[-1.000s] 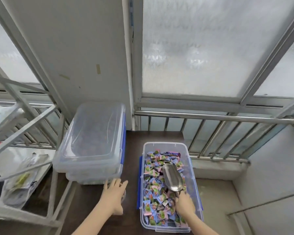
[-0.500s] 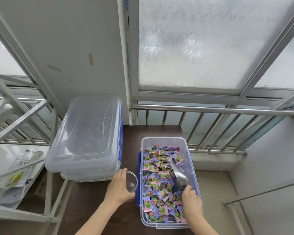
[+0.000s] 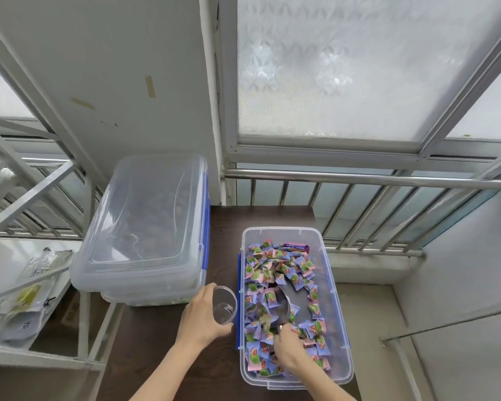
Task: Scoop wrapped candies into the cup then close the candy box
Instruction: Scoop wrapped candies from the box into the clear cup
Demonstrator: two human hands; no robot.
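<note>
Head camera, looking down, shows my right hand (image 3: 287,347) closed around the handle of the small metal scoop (image 3: 282,306), whose bowl is dug down among the wrapped candies (image 3: 275,266) in purple, pink and green foil. They fill the open clear plastic candy box (image 3: 340,337), which sits at the right of the dark brown table (image 3: 156,342). My left hand (image 3: 200,316) is wrapped around the clear plastic cup (image 3: 224,303), holding it upright just beside the box's left wall, its mouth open and, as far as I can see, nothing in it yet.

I judge this to be the loading of 1 scoop. To do it well I should push the bowl forward under the pile rather than drag it over the top, then level it before lifting so no loose wrappers slide off the lip. The cup is narrow, so I should bring its rim over the box wall and tip the scoop slowly, letting strays drop back into the box.

1 closed clear storage box with blue latches (image 3: 141,227) stands at the left rear of the table. I cannot tell where the candy box's own lid lies.
</note>
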